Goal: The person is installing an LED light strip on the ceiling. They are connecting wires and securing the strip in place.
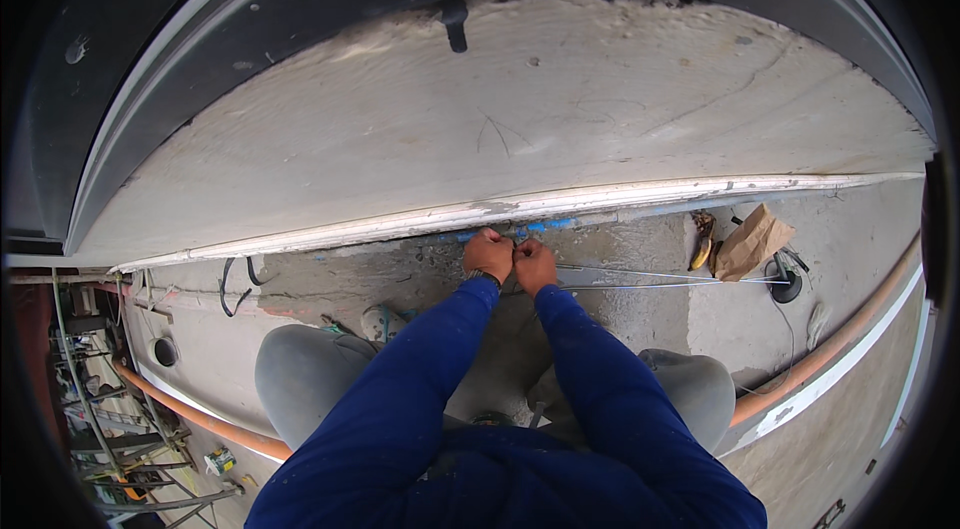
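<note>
Left hand (488, 256) and right hand (534, 265), fingers curled, sit close together; what they grip, if anything, is hidden. Blue pieces (548, 226) lie just beyond; thin rods (700, 280) stretching right could snag the paper bag (750, 244) if tugged.

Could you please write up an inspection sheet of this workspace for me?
Surface: grey concrete, with a darker, damp-looking patch.
Job's things: bright blue pieces near the wall's foot; thin pale rods to the right.
Clutter: brown paper bag, round black object.
Hands: left hand and right hand close together; anything held is hidden.
Cables: black cable-like loop at left; thin wire at right.
Surroundings: pale wall ahead, orange pipe behind, metal frame at left.
</note>
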### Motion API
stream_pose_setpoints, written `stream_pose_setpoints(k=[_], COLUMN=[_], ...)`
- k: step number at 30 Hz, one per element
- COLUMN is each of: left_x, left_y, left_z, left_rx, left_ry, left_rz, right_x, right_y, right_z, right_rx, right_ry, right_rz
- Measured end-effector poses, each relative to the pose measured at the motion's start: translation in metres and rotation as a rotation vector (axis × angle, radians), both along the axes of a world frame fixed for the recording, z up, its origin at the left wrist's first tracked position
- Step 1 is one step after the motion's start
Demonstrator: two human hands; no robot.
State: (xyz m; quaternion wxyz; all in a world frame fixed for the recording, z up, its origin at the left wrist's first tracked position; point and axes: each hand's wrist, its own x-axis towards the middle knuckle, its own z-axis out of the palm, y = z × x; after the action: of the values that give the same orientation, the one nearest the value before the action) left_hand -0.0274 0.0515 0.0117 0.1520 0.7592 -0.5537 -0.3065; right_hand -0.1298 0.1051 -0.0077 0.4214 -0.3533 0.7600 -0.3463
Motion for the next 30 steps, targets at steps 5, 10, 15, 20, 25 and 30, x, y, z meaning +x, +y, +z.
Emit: stream_pose_setpoints(k=[5,10,15,20,25,30], left_x=[0.019,0.026,0.028,0.048,0.049,0.05], left_y=[0.006,0.012,0.011,0.013,0.013,0.015], left_z=[-0.004,-0.004,0.002,-0.008,0.008,0.024], left_rx=[-0.068,-0.088,-0.08,-0.155,-0.157,-0.077], left_ry=[0.12,0.126,0.199,0.044,0.008,-0.105], left_rz=[-0.076,-0.086,-0.108,-0.103,-0.175,-0.313], right_x=[0.006,0.012,0.017,0.032,0.026,0.021], right_y=[-0.004,-0.008,-0.01,-0.016,-0.009,-0.003], right_z=[0.019,0.026,0.018,0.027,0.013,0.009], right_rx=[0.041,0.009,-0.026,0.018,-0.021,-0.008], right_ry=[0.078,0.139,0.192,0.073,0.116,0.05], right_rz=[0.04,-0.064,-0.068,-0.008,0.004,-0.009])
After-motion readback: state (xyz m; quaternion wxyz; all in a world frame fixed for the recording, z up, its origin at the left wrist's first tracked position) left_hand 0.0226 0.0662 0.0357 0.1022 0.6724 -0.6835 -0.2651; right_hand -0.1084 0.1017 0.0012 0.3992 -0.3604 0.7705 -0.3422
